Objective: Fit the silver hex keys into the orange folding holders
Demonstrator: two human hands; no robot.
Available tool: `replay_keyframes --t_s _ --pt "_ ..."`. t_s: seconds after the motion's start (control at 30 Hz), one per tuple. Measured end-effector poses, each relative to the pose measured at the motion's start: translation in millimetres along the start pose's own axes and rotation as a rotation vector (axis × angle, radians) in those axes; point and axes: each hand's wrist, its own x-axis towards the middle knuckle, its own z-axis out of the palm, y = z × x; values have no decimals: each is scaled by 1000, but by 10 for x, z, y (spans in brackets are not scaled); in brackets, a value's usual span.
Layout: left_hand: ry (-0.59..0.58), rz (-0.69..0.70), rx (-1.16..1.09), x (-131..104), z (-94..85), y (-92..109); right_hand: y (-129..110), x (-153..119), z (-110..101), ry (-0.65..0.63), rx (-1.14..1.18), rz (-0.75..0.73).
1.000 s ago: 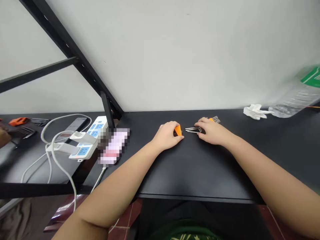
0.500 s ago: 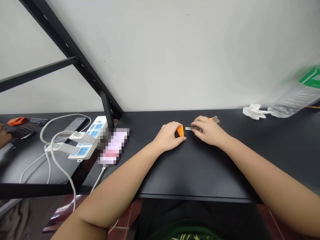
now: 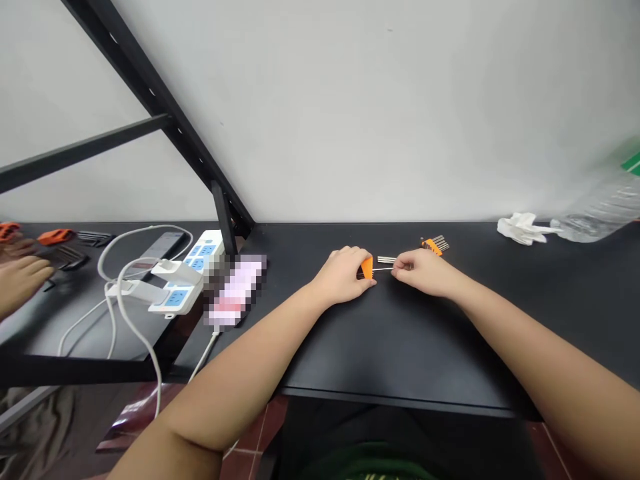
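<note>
My left hand (image 3: 345, 275) is closed around a small orange holder (image 3: 367, 268), its fingers on top and the thumb along the near side. A thin silver metal rod (image 3: 383, 269) runs from the holder's right side to my right hand (image 3: 417, 270), which pinches its far end between thumb and fingertips. I cannot tell whether the rod's tip is inside the holder. Just behind it, several short silver rods (image 3: 387, 259) lie together on the black table. Beyond my right hand is a second orange holder (image 3: 432, 247) with several metal rods sticking out.
On the left are a white power strip (image 3: 186, 277) with plugs and cables, and a pixelated phone (image 3: 239, 290). Past the black frame (image 3: 224, 217), another person's hand (image 3: 23, 283) is near orange and black tools. Tissue (image 3: 524, 229) and a plastic bottle (image 3: 595, 213) lie right.
My right hand has let go of the rod bundle, which now lies on the table, and pinches a single rod against the holder side. Another person's hand has come further into view.
</note>
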Motion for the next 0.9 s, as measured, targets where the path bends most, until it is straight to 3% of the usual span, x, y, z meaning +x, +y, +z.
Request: replay_keyframes --t_s 0.2,0.27,0.43,0.63,0.73,0.9 --pt "17 -54 35 10 9 -38 14 -22 -147 -118 -235 157" --pt "28 -73 33 14 13 -43 41 -33 -172 -77 -359 156" --pt "30 -74 24 15 23 -29 135 -33 -93 148 -461 -36" --pt "30 -83 20 17 21 -17 185 66 75 97 -477 -215" --pt "26 -90 19 15 16 -15 204 89 67 82 -495 -288" --pt "30 -88 24 12 5 -1 268 74 -4 47 -404 -290"
